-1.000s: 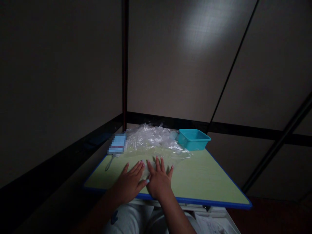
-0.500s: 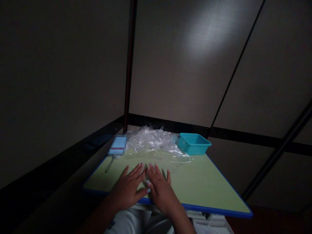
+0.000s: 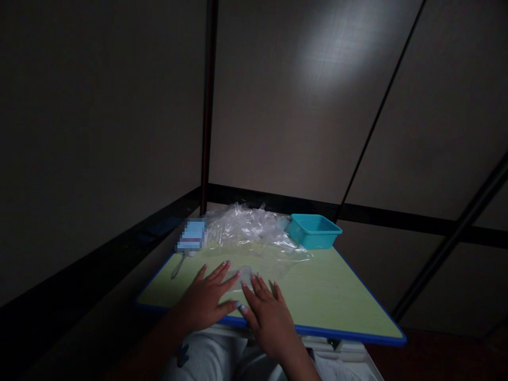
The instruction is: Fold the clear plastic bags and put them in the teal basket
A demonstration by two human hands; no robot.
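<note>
My left hand [image 3: 207, 297] lies palm down near the table's front edge, its fingers stretched out and apart. Opposite it, my right hand [image 3: 270, 316] is also flat, fingers spread, with the two thumb tips nearly touching. A small piece of clear, whitish plastic [image 3: 245, 274] lies on the tabletop between and just beyond my fingers; its near part is partly covered by them. Behind the hands spreads a heap of crumpled clear plastic bags or film [image 3: 250, 225].
A turquoise plastic basket [image 3: 313, 239] stands at the back right of the green table [image 3: 337, 296], which has a blue rim. At the back left is a pixelated light-blue item [image 3: 192, 235] with a loop strap [image 3: 178, 266]. Dark panelled walls stand close behind and left.
My hands have moved apart at the fingertips, the right one shifting right and slightly nearer me. The small plastic piece between them now shows. The camera view has shifted slightly.
</note>
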